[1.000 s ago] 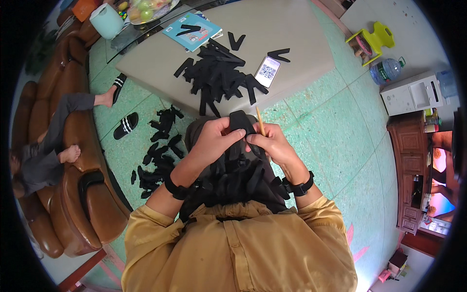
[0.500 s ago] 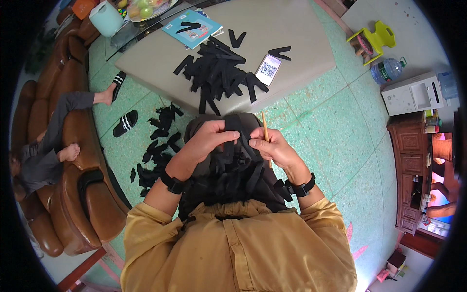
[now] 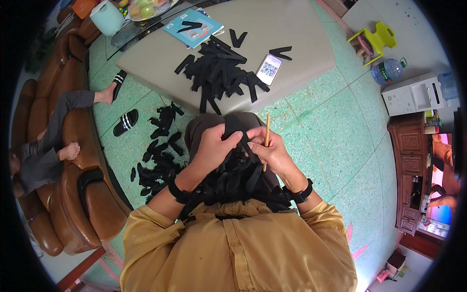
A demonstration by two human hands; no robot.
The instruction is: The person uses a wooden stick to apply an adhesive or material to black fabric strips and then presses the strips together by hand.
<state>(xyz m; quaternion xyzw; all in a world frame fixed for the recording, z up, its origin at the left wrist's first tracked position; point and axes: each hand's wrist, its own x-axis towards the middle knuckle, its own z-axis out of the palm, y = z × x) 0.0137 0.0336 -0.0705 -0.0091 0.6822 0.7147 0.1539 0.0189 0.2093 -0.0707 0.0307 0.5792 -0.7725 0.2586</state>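
Note:
Above my lap, my left hand point(image 3: 212, 147) is closed on a black fabric strip point(image 3: 235, 125), the thumb pressed on top of it. My right hand point(image 3: 270, 152) pinches the same strip on its right side, close to the left thumb. A thin wooden stick point(image 3: 267, 127) stands out from between the right fingers, pointing away from me. More black strips point(image 3: 221, 180) lie heaped on my lap below both hands.
Ahead, a beige table point(image 3: 296, 29) bears a pile of folded black strips point(image 3: 214, 70), a phone point(image 3: 268, 69) and a blue book point(image 3: 206, 30). More black pieces point(image 3: 158, 168) lie on the floor at left. A person point(image 3: 48, 126) sits on the brown sofa point(image 3: 80, 214).
My left hand has shifted right, and its thumb now lies nearer the right fingers. The strip is bunched more tightly between the hands. The stick stays in my right hand.

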